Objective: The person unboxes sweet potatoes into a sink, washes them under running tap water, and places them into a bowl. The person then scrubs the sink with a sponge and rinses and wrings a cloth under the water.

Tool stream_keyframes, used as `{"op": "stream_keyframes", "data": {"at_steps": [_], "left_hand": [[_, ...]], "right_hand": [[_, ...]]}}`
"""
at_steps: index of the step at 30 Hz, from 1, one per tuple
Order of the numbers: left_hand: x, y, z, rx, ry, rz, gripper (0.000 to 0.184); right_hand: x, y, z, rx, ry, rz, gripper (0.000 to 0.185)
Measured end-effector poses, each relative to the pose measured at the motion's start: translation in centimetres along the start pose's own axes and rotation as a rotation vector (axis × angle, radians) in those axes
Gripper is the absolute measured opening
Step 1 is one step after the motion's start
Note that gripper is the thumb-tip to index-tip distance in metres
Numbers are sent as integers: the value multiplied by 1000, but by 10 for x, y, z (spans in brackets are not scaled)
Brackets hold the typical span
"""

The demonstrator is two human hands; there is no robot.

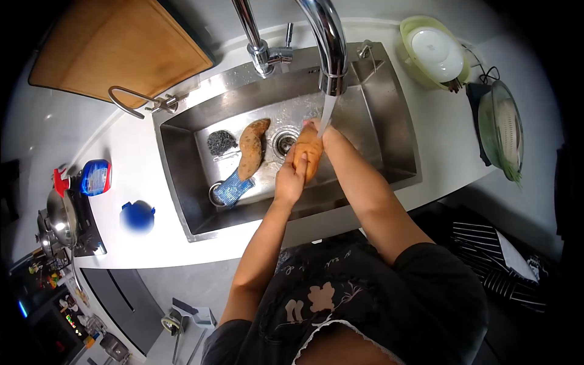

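Note:
An orange sweet potato [309,153] is held over the sink [359,115], under water running from the chrome tap [333,67]. My left hand [291,181] is closed round its lower left side, thumb on top. Around its upper end is my right hand [323,130], closed, its fingers partly hidden by the stream. A second sweet potato [250,151], browner and dirt-marked, lies in the basin to the left. Its lower end touches or overlaps a blue scrubbing cloth [232,188]. Between the two sweet potatoes the drain [285,143] partly shows.
A dark steel-wool scourer [221,143] lies in the basin's left part. On the counter stand a blue spray bottle [95,177] and a blurred blue object [137,217] at left. A green basin [420,31] with a white bowl sits at right; a wooden board [115,48] leans behind.

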State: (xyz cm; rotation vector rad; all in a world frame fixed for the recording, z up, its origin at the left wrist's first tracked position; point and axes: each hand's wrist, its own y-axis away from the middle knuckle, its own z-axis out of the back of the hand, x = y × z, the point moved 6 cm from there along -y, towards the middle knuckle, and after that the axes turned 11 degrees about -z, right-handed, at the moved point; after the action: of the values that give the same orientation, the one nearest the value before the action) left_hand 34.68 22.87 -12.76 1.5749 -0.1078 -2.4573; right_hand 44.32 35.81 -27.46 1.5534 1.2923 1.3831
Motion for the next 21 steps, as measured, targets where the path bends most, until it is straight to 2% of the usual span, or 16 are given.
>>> {"op": "stream_keyframes", "data": {"at_steps": [4, 7, 9, 10, 12, 13, 16, 19, 21], "left_hand": [[21, -16, 2, 20, -101, 65, 57], [7, -25, 3, 105, -201, 27, 57], [-4, -10, 1, 191, -303, -14, 56], [-13, -8, 3, 220, -255, -10, 55], [-25, 4, 6, 290, -156, 23, 52], [-24, 0, 13, 222, -165, -39, 49], [26, -18, 16, 107, 339, 123, 51], [-6, -34, 53, -20, 202, 266, 51], [24, -64, 47, -107, 335, 128, 40]], "right_hand": [[-25, 73, -39, -155, -227, 277, 25], [-24, 88, -35, -187, -209, 90, 22], [-36, 39, -2, -11, -212, -29, 23], [-29, 13, 13, 82, -205, -71, 23], [-25, -11, 33, 86, -277, -38, 21], [-26, -16, 37, 87, -312, -23, 20], [-20, -2, 43, -62, -252, 161, 23], [-5, 71, 47, -196, 226, 337, 30], [-8, 68, 70, -225, 434, 501, 37]]}}
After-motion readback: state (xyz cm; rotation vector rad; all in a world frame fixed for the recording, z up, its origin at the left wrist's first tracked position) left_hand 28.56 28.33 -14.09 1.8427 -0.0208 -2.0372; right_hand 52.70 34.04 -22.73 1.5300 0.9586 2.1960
